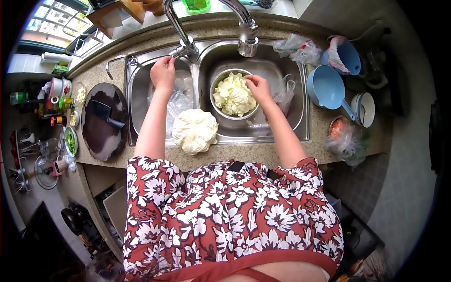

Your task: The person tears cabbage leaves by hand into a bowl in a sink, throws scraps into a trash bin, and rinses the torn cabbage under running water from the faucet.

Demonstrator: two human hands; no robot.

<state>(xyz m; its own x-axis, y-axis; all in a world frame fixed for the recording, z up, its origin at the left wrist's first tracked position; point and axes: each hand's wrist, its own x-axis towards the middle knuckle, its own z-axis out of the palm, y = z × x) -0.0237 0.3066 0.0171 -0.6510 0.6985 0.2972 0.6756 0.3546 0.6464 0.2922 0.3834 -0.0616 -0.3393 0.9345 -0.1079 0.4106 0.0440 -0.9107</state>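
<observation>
As cabbage leaves (233, 94) look light and brittle, scooping at the bowl's (232, 117) edge suits; left hand (162, 74) and right hand (259, 88) curl their fingers, grips unclear.

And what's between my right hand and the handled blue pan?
The head view shows a plastic bag, then the sink's right rim, between your right hand and the handled blue pan.

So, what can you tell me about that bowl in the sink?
The bowl is round, open-topped and metallic-looking. It sits upright in the right basin, heaped with pale, torn-looking leaves. The right hand reaches over its right side; whether it touches the bowl itself is unclear.
</observation>
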